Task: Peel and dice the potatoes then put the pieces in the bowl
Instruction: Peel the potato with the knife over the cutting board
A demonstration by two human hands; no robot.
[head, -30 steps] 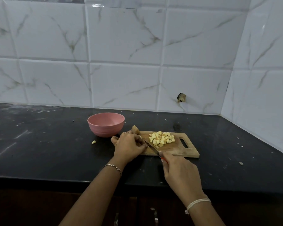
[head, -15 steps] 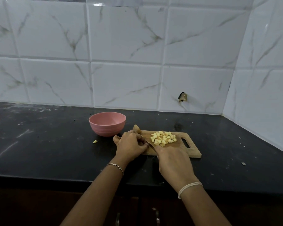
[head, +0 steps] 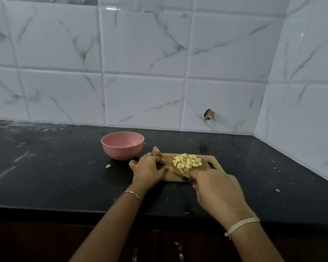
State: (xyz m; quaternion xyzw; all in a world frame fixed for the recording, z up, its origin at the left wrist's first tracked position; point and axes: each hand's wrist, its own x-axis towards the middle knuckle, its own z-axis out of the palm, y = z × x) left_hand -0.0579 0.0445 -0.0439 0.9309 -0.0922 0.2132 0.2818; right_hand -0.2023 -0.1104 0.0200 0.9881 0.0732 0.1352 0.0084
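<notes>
On one board, one diced pile; right grip clasping one knife; left grip curled, hold unclear.

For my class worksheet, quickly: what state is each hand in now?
Left hand: fingers curled on the wooden cutting board, contents hidden.
Right hand: closed round the red-handled knife.

Black countertop, pink bowl, wooden cutting board, stray potato piece
</notes>
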